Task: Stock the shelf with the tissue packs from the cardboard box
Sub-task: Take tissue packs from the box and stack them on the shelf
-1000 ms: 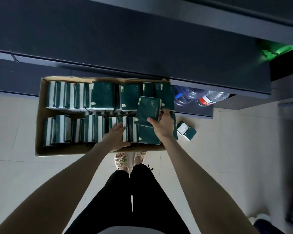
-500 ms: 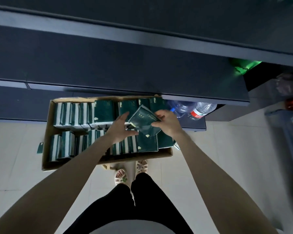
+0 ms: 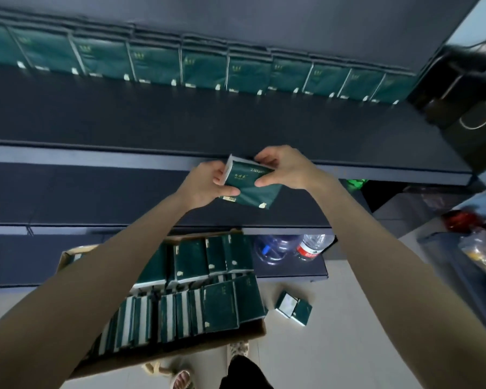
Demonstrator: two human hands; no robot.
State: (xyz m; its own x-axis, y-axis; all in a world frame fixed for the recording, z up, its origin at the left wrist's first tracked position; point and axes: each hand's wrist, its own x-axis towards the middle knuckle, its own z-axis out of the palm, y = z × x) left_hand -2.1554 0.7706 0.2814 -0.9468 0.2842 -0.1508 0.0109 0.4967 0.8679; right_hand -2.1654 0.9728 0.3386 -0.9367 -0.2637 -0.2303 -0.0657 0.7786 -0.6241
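- cardboard box on pale floor tiles, just ahead of the person's sandalled feet. it is packed with dark green tissue packs in two rows, partly hidden behind the left forearm.
- just right of the box, small loose packs lie on the floor. behind them, water bottles lie on the lowest shelf board.
- higher up, the left hand and right hand share one tissue pack, held tilted in the air in front of a shelf edge. the left fingers and thumb curl round its white end, and the right thumb and fingers pinch the other end.
- farthest, the upper shelf carries a row of the same packs standing upright at the back, with bare board in front.
- risk, as i judge it: the wrap looks slick and the grip is at the ends only, so the pack could slip while changing hands and drop onto the box or floor. pushed in carelessly, it could tip its neighbours in the standing row.
- counts: one pack in hand, two loose on the floor, two bottles. the shelf row shows about ten faces, blurred at the left. the box holds well over a dozen, too many edge-on to count exactly.
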